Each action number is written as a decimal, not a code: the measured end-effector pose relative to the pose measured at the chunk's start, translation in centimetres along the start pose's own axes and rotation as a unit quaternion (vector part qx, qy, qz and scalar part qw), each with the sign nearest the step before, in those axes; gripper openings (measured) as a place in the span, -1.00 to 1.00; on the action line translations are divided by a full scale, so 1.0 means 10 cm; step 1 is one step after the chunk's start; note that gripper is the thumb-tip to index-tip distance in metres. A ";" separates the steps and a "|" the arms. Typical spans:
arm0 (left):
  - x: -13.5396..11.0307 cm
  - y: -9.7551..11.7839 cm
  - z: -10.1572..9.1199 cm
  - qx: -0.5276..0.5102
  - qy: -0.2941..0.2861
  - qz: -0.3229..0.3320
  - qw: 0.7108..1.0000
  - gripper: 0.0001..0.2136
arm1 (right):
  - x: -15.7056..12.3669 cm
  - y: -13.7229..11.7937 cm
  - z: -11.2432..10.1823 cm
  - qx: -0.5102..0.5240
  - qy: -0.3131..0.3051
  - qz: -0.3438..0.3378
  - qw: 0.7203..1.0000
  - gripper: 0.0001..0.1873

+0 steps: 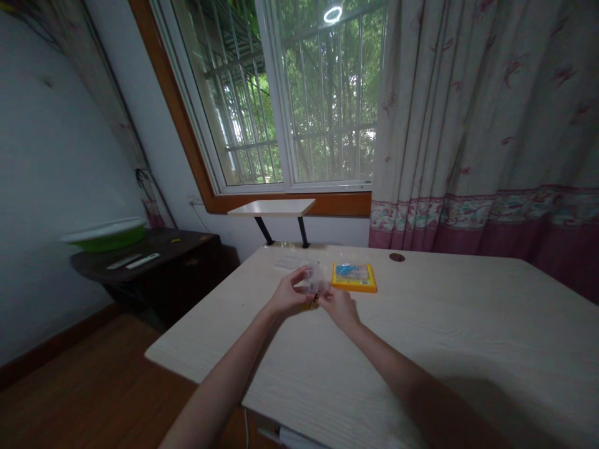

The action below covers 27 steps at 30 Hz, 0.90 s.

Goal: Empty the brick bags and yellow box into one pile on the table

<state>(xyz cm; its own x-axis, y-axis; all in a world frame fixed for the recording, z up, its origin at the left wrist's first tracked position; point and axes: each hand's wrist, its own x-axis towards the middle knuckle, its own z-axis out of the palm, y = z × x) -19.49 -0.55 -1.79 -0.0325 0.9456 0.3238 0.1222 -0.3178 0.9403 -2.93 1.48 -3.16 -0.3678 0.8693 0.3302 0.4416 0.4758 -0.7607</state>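
A small clear plastic container [314,278] is held up just above the desk, its outline partly lost behind my fingers. My left hand [289,294] grips it from the left, thumb and fingers curled round its side. On the other side my right hand [341,305] is closed in a pinch at the container's lower right edge; what lies between those fingertips is too small to make out. Small yellow pieces [309,306] show below the container, between the hands. Just beyond my right hand lies a flat yellow box [354,288] with a clear packet with blue on it [352,271].
A transparent plastic piece [287,262] lies behind my left hand. A raised white shelf [271,207] on black legs stands at the back of the pale desk [444,324]. Left of it, a dark side table [187,255] bears a green basin [110,236]. Curtains [468,143] hang at right.
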 end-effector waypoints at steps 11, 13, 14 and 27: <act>0.02 -0.02 -0.04 0.030 0.016 0.003 0.999 -0.29 | 0.05 0.07 0.03 -0.027 -0.001 -0.013 1.000 -0.85; 0.03 0.00 -0.06 0.029 0.017 0.003 0.999 -0.29 | 0.05 0.06 0.02 -0.031 0.006 0.001 0.999 -0.84; 0.04 0.01 -0.07 0.024 0.016 0.000 1.000 -0.28 | 0.06 0.06 0.02 -0.032 0.011 0.008 0.999 -0.84; 0.09 0.03 -0.11 -0.061 0.045 -0.023 0.997 -0.49 | 0.08 0.12 0.04 0.017 0.050 0.016 0.998 -0.81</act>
<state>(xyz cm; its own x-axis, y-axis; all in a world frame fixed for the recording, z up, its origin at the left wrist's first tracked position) -20.61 0.11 -1.11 -0.1243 0.9513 0.2822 -0.0036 -0.2848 0.9586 -3.01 2.69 -4.09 -0.2700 0.8934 0.3591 0.4233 0.4451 -0.7891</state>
